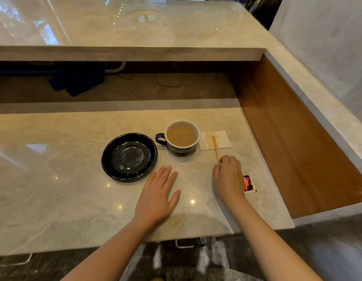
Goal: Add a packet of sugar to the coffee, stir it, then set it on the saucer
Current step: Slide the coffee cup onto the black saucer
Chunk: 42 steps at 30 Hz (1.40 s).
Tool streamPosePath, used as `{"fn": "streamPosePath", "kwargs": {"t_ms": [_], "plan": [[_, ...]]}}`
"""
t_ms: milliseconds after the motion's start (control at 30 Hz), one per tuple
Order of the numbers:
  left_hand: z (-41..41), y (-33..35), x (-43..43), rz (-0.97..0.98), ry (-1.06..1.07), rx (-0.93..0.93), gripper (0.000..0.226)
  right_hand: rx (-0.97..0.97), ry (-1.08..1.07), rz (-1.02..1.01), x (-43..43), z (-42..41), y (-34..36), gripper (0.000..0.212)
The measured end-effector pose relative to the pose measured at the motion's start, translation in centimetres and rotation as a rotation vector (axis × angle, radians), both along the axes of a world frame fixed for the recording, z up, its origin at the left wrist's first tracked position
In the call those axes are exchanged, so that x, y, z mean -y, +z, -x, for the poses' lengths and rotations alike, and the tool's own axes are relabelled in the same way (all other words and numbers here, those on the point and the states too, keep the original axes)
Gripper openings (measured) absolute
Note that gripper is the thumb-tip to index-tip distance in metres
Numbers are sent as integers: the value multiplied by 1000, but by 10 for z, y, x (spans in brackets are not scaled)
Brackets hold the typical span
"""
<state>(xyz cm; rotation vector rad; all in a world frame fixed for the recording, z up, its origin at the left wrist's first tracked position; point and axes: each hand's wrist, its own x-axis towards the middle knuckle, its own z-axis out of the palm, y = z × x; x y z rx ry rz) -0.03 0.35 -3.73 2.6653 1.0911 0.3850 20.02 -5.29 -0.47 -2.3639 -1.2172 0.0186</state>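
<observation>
A dark cup (182, 136) of light brown coffee stands on the marble counter, its handle pointing left. To its left lies an empty black saucer (129, 156). A wooden stir stick (215, 149) has its far end resting on a white napkin (215, 140) right of the cup; my right hand (228, 175) pinches the near end. A red and black sugar packet (249, 183) lies flat just right of that hand, partly hidden by it. My left hand (158, 196) rests flat on the counter below the saucer, fingers spread, holding nothing.
A raised marble ledge (123, 53) runs across the back above a dark recess with cables and blue items. A wooden side panel (293, 138) closes off the right. The counter's front edge (135, 243) is near my forearms.
</observation>
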Motion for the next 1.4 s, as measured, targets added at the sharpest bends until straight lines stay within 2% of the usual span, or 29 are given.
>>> {"fn": "streamPosePath", "kwargs": {"t_ms": [133,267,433,500,600,667,767,867,967,1100,1233,1400], "plan": [[0,0,0,-1,2,-18,58,61,120,-69,5,17,-6,11],[-1,-1,0,5,-2,-33,59,46,210,-85,6,39,-12,26],[-1,0,0,48,-24,-42,63,20,261,-74,3,55,-21,9],[0,4,-2,109,-31,-35,63,-6,259,-75,3,55,-22,9],[-3,20,-11,296,-34,18,48,-53,321,-8,5,54,-21,31],[-6,37,-18,373,-8,120,42,-66,393,71,5,54,-21,48],[-8,62,-32,285,111,298,40,-37,441,163,3,51,-24,61],[-12,83,-57,209,193,357,42,-8,451,199,2,49,-25,62],[-22,93,-92,245,228,291,47,11,457,212,1,49,-24,62],[-34,87,-131,384,169,50,56,33,463,224,1,49,-25,62],[-39,86,-147,430,37,-80,35,54,467,221,1,48,-30,61],[-37,88,-163,477,-70,-93,23,77,465,206,0,48,-30,60]]}}
